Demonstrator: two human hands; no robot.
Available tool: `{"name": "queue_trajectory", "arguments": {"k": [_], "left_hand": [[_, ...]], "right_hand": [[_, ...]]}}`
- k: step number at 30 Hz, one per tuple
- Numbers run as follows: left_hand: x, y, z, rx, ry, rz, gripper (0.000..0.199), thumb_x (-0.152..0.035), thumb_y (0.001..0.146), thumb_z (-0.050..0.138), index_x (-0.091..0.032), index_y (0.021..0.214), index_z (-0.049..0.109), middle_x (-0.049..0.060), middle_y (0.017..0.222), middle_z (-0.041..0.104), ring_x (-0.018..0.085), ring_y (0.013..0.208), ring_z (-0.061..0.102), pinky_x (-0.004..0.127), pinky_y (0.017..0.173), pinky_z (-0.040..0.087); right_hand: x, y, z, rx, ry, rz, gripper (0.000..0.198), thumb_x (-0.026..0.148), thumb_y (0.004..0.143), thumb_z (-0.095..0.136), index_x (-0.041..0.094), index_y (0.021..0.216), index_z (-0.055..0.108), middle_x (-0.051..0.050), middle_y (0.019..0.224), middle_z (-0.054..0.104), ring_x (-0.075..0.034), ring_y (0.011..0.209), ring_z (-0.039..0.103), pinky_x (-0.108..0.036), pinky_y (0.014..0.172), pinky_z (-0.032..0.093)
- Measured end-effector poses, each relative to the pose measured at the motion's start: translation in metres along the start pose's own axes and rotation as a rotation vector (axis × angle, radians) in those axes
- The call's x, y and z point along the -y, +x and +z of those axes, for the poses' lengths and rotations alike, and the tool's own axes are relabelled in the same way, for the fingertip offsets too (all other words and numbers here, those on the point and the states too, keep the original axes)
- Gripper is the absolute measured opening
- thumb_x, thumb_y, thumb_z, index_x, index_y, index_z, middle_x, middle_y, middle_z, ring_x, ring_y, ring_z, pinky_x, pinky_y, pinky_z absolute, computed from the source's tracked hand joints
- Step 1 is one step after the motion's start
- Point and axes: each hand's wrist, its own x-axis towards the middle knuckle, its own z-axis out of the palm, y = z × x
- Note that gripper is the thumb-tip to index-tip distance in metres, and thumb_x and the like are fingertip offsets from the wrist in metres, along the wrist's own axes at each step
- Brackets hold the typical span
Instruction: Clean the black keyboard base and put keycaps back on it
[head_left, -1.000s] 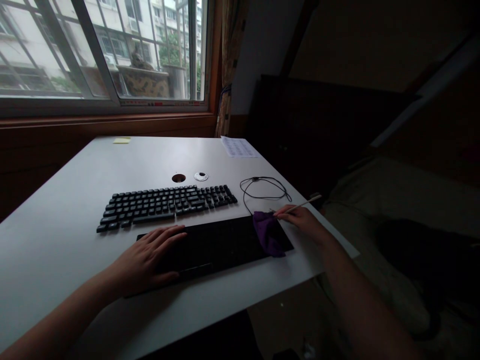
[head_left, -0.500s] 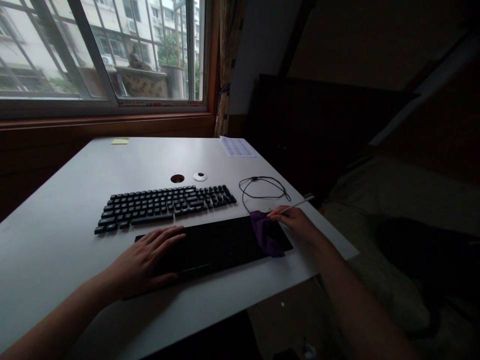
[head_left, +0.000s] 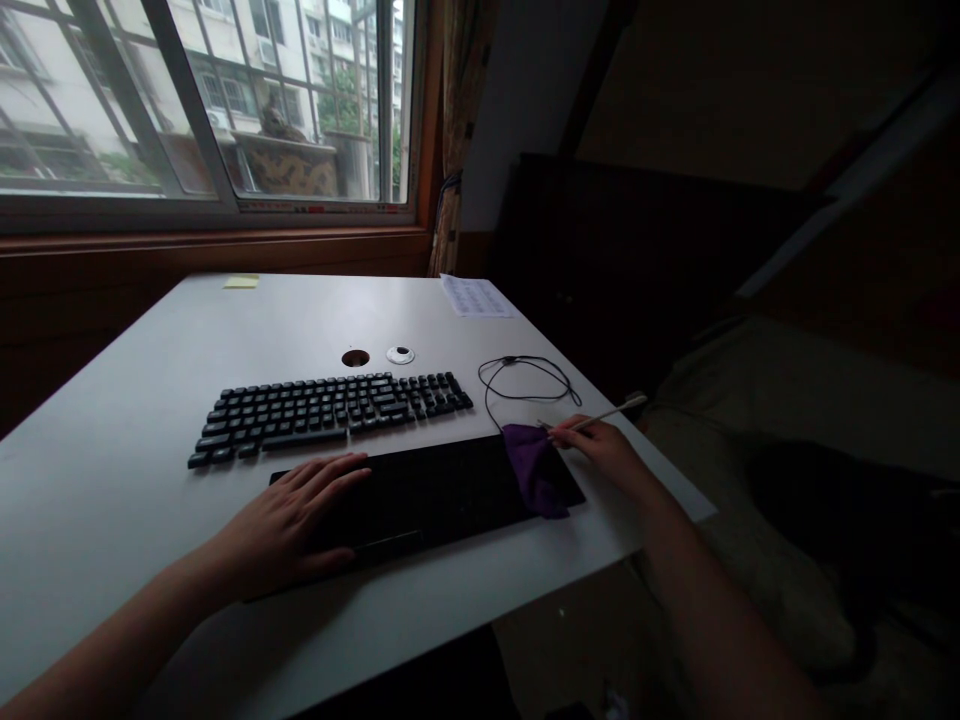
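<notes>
A black keyboard base point(head_left: 442, 490) without its keys lies along the front of the white desk. My left hand point(head_left: 304, 510) rests on its left end, fingers stretched out. Draped over the right part of the base is a purple cloth point(head_left: 534, 470). My right hand point(head_left: 600, 450) is at the cloth's upper right edge, its fingers pinched round a slim white stick point(head_left: 619, 407) that widens at its outer end like a toothbrush. Whether the fingertips also grip the cloth's edge is hard to tell. Behind the base, loose black keycaps point(head_left: 330, 410) are laid out in keyboard order.
A thin black cable point(head_left: 525, 396) loops behind the base's right end. Farther back are a round hole point(head_left: 355, 358) in the desk point(head_left: 135, 400), a white round cover point(head_left: 400, 355), printed paper point(head_left: 476, 297) and a yellow sticky note point(head_left: 241, 283). The window point(head_left: 300, 120) is beyond.
My right hand has moved slightly right with the white stick, off the cloth's top to its edge. The cloth has shifted a little. My left hand has stayed put.
</notes>
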Motion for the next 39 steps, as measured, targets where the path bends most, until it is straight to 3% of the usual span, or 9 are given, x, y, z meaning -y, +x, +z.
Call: {"name": "queue_trajectory", "arguments": {"k": [6, 9, 17, 24, 30, 39], "left_hand": [[0.000, -0.001, 0.000, -0.021, -0.019, 0.001, 0.082, -0.055, 0.093, 0.069, -0.030, 0.161, 0.032, 0.008, 0.165, 0.039, 0.037, 0.142, 0.047, 0.054, 0.115, 0.045], [0.001, -0.001, 0.001, -0.014, -0.010, 0.003, 0.082, -0.056, 0.093, 0.068, -0.030, 0.162, 0.032, 0.008, 0.165, 0.039, 0.037, 0.143, 0.046, 0.055, 0.115, 0.044], [0.001, -0.001, 0.001, 0.001, 0.000, -0.001, 0.082, -0.056, 0.094, 0.067, -0.029, 0.162, 0.031, 0.009, 0.165, 0.038, 0.037, 0.142, 0.046, 0.054, 0.115, 0.045], [0.000, 0.000, -0.001, 0.003, -0.014, -0.001, 0.083, -0.056, 0.093, 0.068, -0.030, 0.162, 0.030, 0.009, 0.165, 0.038, 0.038, 0.143, 0.046, 0.056, 0.116, 0.044], [0.000, -0.001, -0.001, 0.005, -0.013, 0.000, 0.081, -0.055, 0.094, 0.068, -0.030, 0.162, 0.031, 0.009, 0.165, 0.038, 0.037, 0.144, 0.045, 0.056, 0.116, 0.043], [0.001, 0.000, -0.001, 0.019, 0.001, 0.004, 0.081, -0.055, 0.095, 0.066, -0.030, 0.162, 0.030, 0.009, 0.167, 0.035, 0.037, 0.145, 0.043, 0.056, 0.117, 0.042]], "right_hand": [[-0.001, -0.006, 0.004, -0.118, -0.109, 0.060, 0.034, 0.054, 0.079, 0.075, 0.021, 0.087, 0.078, -0.009, 0.084, 0.080, -0.029, 0.082, 0.076, -0.040, 0.078, 0.058], [0.003, -0.005, 0.001, -0.087, -0.155, 0.016, 0.031, 0.053, 0.082, 0.074, 0.022, 0.086, 0.079, -0.008, 0.086, 0.080, -0.029, 0.084, 0.076, -0.039, 0.080, 0.058], [-0.009, 0.000, -0.014, 0.014, -0.007, 0.016, 0.035, 0.056, 0.078, 0.076, 0.021, 0.082, 0.077, -0.007, 0.081, 0.078, -0.026, 0.082, 0.074, -0.035, 0.078, 0.058], [-0.008, -0.029, -0.005, -0.142, -0.282, 0.010, 0.038, 0.059, 0.083, 0.071, 0.022, 0.080, 0.079, -0.008, 0.086, 0.080, -0.029, 0.081, 0.074, -0.036, 0.073, 0.055], [-0.001, -0.044, -0.011, -0.323, -0.154, 0.009, 0.039, 0.061, 0.086, 0.070, 0.022, 0.091, 0.077, -0.007, 0.080, 0.079, -0.029, 0.078, 0.075, -0.037, 0.074, 0.057], [0.001, -0.024, 0.015, -0.227, -0.314, -0.086, 0.038, 0.059, 0.089, 0.063, 0.023, 0.087, 0.077, -0.007, 0.091, 0.080, -0.028, 0.087, 0.074, -0.036, 0.080, 0.054]]}}
